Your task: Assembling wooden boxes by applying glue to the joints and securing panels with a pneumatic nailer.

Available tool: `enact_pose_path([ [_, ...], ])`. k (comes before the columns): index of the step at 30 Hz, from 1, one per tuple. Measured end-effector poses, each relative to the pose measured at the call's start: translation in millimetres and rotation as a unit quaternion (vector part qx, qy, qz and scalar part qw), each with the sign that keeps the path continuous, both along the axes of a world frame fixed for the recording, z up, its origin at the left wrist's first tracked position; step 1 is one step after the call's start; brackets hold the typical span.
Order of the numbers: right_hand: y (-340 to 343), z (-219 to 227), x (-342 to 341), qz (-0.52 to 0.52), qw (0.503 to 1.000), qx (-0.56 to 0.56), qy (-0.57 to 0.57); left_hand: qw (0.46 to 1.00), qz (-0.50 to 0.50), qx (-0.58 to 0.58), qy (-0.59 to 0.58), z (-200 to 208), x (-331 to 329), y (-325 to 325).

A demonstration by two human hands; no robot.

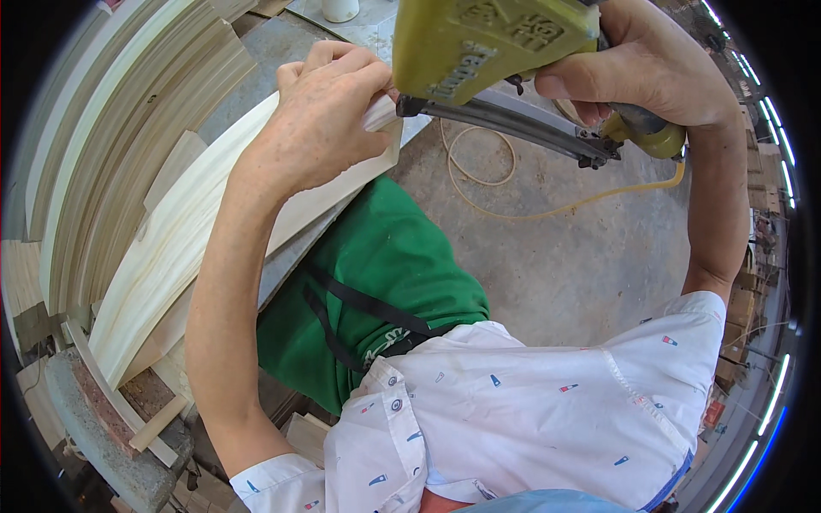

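My right hand (654,73) is wrapped round the handle of a yellow-green pneumatic nail gun (496,51). The tool is held up at the top centre, its nose beside the far end of a pale wooden piece (197,227). This long, slightly curved piece slants from the lower left up to my left hand (321,124). The fingers of that hand curl over its far end, close to the nail gun's nose. Whether the nose touches the wood, I cannot tell. My left forearm hides part of the piece.
Several curved wooden strips (128,128) are stacked at the left. A yellowish air hose (633,185) runs from the nail gun and loops on the concrete floor (564,265). A rough block (77,427) with wood strips sits lower left. A white container (339,10) stands at the top.
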State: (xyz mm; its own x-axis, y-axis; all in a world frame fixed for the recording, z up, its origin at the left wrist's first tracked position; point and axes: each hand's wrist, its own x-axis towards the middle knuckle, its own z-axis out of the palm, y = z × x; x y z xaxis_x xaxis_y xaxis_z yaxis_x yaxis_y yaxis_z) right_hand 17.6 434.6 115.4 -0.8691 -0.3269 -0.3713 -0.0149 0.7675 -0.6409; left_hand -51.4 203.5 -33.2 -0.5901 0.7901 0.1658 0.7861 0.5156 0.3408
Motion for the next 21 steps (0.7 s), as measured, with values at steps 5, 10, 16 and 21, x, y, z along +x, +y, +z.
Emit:
enact_pose_path([
  [5,-17,-5,1,0.005,0.996,-0.039,0.076,1.000,-0.010,0.011,-0.020,-4,-4,-2],
  [10,-18,4,-5,-0.011,1.000,0.006,-0.006,0.999,-0.019,0.026,-0.039,-7,-6,-1],
  [16,-18,3,-5,-0.038,0.997,0.062,0.026,0.998,-0.026,0.044,-0.041,-7,-6,-1],
  [21,-22,8,-11,0.003,0.999,0.038,-0.022,0.997,-0.022,0.045,-0.052,-6,-6,-3],
])
